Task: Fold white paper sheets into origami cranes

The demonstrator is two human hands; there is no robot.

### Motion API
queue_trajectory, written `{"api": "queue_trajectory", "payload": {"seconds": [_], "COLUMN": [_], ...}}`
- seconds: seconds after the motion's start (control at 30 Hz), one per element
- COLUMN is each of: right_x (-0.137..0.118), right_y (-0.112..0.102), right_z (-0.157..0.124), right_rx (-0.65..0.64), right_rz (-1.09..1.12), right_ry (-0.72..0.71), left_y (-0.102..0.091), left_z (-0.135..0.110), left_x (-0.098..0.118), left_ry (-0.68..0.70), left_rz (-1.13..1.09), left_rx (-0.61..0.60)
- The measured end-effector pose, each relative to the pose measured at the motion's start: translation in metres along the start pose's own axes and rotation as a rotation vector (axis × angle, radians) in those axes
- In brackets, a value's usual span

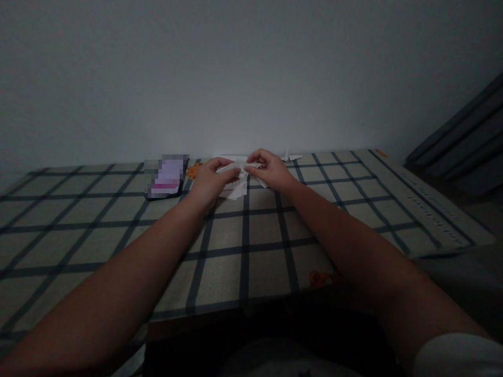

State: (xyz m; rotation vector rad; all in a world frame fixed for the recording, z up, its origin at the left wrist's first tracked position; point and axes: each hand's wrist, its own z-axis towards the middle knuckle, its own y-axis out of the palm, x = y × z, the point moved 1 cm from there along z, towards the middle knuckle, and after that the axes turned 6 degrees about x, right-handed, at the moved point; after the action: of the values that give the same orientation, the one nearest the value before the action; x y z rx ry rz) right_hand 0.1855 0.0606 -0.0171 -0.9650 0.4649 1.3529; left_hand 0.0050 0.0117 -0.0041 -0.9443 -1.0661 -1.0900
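Observation:
Both arms reach forward over the checked cloth, and my hands meet near its far edge. My left hand (212,179) is closed, its thumb and fingers pinching a piece of white paper (223,168). From the other side my right hand (270,168) pinches the same paper, fingers bent against the thumb. The paper looks folded, but its exact shape is partly hidden by the fingers. Beneath my hands lie more white paper sheets (236,192) with uneven edges. Just beyond my right hand sits a small folded paper crane (291,156).
A phone (168,177) with a lit, pixelated screen lies to the left. The checked tablecloth (263,225) covers the table, with lettering along its right side. A plain wall (243,78) rises behind, and a dark curtain (467,136) hangs at the right.

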Motion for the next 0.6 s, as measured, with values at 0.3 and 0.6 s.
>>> {"api": "queue_trajectory", "payload": {"seconds": [0.3, 0.6], "right_x": [-0.003, 0.005], "right_y": [-0.001, 0.000], "right_z": [0.000, 0.002], "right_rx": [-0.058, -0.040], "right_rz": [-0.004, 0.194], "right_ry": [-0.010, 0.189], "left_y": [0.000, -0.001], "left_z": [0.001, 0.007], "left_x": [-0.008, -0.016], "left_ry": [-0.138, -0.154], "left_rz": [-0.006, -0.094], "left_rx": [-0.107, -0.081]}}
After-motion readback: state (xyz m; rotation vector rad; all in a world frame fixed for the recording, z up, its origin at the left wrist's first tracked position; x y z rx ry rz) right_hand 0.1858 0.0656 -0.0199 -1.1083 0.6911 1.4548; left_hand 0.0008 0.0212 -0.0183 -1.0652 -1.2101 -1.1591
